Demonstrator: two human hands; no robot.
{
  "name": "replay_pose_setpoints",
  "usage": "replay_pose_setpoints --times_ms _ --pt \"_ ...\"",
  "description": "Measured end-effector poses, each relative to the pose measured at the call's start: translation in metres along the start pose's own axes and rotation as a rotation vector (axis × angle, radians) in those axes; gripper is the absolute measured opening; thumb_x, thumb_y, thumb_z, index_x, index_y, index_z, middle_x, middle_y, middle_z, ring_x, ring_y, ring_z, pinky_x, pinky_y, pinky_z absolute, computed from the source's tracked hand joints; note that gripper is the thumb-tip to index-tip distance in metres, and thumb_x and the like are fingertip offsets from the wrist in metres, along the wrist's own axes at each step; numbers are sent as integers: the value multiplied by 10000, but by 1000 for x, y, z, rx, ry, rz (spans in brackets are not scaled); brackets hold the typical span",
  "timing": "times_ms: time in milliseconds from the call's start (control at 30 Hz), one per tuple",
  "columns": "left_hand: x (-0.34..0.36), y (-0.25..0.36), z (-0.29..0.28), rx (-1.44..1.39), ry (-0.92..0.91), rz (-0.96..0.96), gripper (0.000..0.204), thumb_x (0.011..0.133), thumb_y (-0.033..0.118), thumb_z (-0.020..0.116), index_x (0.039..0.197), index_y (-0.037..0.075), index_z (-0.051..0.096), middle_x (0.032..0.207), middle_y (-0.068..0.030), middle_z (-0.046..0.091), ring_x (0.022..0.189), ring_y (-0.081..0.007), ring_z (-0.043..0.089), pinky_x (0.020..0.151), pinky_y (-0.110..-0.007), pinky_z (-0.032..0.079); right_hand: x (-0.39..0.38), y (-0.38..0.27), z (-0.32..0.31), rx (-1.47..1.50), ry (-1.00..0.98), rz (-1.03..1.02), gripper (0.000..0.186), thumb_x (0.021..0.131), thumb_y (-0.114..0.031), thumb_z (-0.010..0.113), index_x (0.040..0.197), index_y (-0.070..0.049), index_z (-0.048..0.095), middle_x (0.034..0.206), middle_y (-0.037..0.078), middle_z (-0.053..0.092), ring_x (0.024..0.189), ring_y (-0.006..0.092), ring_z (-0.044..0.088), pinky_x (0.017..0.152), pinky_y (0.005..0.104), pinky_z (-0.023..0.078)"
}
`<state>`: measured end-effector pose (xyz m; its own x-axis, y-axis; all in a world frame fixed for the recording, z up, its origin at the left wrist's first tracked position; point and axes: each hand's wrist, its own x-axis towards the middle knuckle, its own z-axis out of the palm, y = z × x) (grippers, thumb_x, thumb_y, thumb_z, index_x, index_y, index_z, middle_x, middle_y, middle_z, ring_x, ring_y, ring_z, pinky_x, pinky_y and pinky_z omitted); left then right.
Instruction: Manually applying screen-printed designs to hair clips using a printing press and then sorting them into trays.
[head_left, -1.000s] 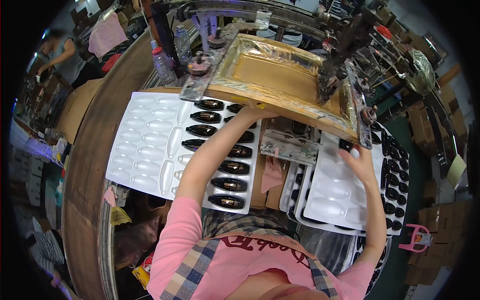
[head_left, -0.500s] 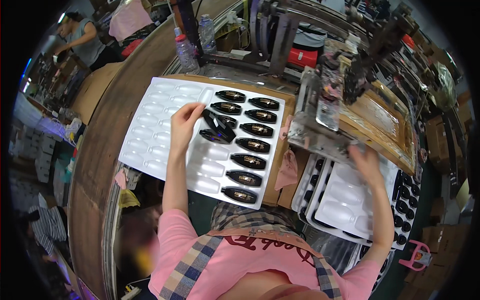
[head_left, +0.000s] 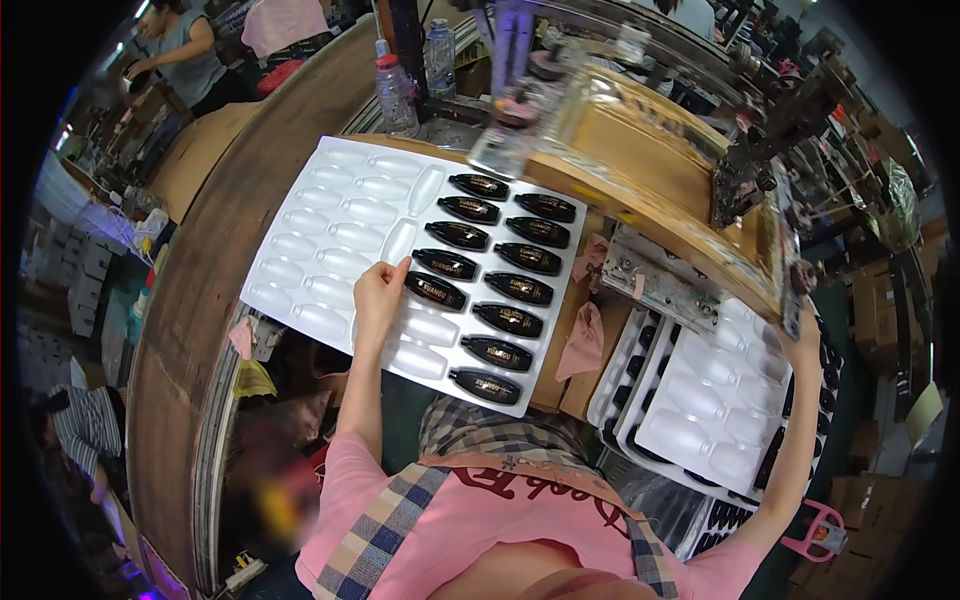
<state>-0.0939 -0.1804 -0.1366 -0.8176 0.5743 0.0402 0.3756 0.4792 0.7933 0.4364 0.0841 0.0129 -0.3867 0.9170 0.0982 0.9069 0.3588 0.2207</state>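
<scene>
My left hand (head_left: 378,293) rests at the white moulded tray (head_left: 335,230), fingertips beside a black spindle-shaped piece (head_left: 445,264) with gold print. Its fingers are apart, with nothing visibly held. Several like pieces sit in the tray's right half; the left half's hollows and a few lower middle ones are empty. My right hand (head_left: 800,335) grips the right front end of the wooden screen-printing frame (head_left: 640,140), which hangs over a stained metal fixture (head_left: 660,280), tray edge and pink rags (head_left: 582,340).
More stacked trays (head_left: 705,400) are at right front, a long wooden bench (head_left: 190,320) at left, bottles (head_left: 398,100) behind the tray. A co-worker (head_left: 180,55) stands back left, another (head_left: 80,440) lower left. A pink plastic stool (head_left: 825,530) is low right.
Half a second ago my left hand held a black piece tilted; that piece now lies in the tray. My right hand has moved up and right, and the frame has swung back up and left.
</scene>
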Motion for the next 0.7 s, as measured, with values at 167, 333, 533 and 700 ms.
replay_pose_setpoints --times_ms 167,333,533,700 --pt "-2 8 -4 493 66 231 376 747 313 632 590 -3 503 609 -151 547 559 -320 530 509 -349 406 -10 -16 -16 3 191 -52 449 663 -45 628 1087 -36 481 969 144 519 845 298 517 715 379 440" --pt "6 70 19 -149 129 457 177 754 163 635 753 8 549 694 -110 555 585 -240 526 542 -315 420 -40 -37 -21 567 224 148 441 692 -90 644 1091 -44 460 932 102 543 544 145 464 528 266 402" --pt "5 205 105 -319 -379 1018 229 786 211 567 891 7 582 861 -140 595 841 -288 565 734 -357 432 -57 -76 -25 992 50 -66 460 664 -109 692 1066 -3 495 924 37 563 702 107 494 612 233 388" --pt "21 246 148 -521 -518 1043 223 790 152 573 947 -7 574 885 -99 603 808 -194 568 718 -296 441 -38 -111 -30 995 153 -114 465 669 -213 718 1023 19 524 986 83 563 884 179 503 771 284 388"
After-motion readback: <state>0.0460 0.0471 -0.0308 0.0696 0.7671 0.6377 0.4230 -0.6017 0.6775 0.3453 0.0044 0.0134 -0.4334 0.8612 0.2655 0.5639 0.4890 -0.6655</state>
